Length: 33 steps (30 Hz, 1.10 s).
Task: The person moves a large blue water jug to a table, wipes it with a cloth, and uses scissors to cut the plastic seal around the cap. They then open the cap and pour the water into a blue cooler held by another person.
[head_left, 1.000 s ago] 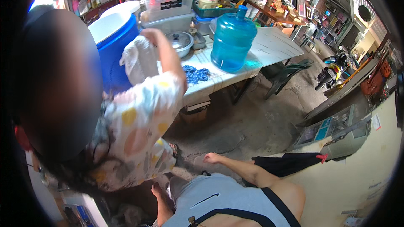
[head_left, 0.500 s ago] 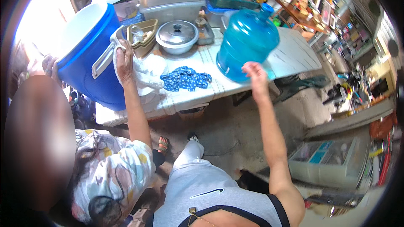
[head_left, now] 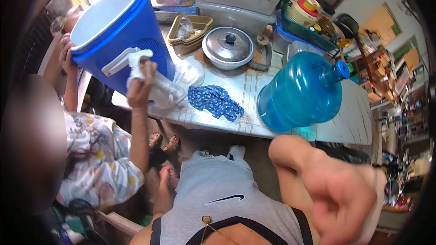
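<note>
My right arm is bent back at the elbow, bringing my right hand [head_left: 343,195] large and close to the view. Its fingers curl inward, with nothing visible in them. Low beside my grey top, my left hand [head_left: 167,172] hangs small with loose fingers, apparently holding nothing. Nearest my right arm stands a translucent blue water jug [head_left: 299,93], capped, at the table's front edge. A co-worker's one hand [head_left: 68,54] grips the rim of a tilted blue cooler bucket [head_left: 136,41]; their other hand [head_left: 141,86] presses a white cloth [head_left: 163,90] by its white handle.
On the table [head_left: 245,124] lie a blue patterned cloth [head_left: 215,102], a lidded pot [head_left: 228,47] and a tan basket [head_left: 188,34]. Clear storage bins [head_left: 247,0] stack behind. A green crate [head_left: 313,27] sits at the back right. The co-worker stands close at my left.
My right hand has left the jug's side and come up close to the view. The view has turned right. The co-worker's cloth hand has shifted slightly at the cooler handle.
</note>
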Tool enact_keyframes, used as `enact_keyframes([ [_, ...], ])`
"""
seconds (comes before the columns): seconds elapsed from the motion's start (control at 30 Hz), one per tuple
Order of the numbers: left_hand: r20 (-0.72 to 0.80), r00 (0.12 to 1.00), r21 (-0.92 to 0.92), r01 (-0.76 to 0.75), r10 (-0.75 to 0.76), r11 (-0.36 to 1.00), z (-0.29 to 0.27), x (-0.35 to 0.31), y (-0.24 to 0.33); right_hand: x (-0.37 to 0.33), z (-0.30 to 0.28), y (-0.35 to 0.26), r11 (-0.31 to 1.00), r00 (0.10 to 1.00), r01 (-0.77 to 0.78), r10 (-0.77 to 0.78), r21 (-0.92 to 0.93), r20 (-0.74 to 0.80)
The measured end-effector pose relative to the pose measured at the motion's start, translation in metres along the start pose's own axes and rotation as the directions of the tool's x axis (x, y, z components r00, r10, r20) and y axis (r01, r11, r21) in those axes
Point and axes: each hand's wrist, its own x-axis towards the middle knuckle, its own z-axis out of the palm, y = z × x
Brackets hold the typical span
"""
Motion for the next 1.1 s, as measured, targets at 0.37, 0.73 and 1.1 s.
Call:
enact_keyframes([
  [0.37,0.009,0.997,-0.249,-0.068,0.072,0.966,0.201,-0.087,0.006,0.022,-0.083,0.013,0.472,0.833,0.528,-0.450,0.706,-0.322],
  [0.73,0.050,0.988,0.480,-0.150,0.144,0.864,0.251,-0.138,-0.093,0.038,-0.065,0.010,0.327,0.928,0.372,-0.145,0.869,-0.343],
  [1.1,0.141,0.989,-0.210,0.079,-0.050,0.974,0.204,-0.145,-0.054,0.010,-0.039,-0.005,0.507,0.880,0.471,-0.321,0.722,-0.349],
])
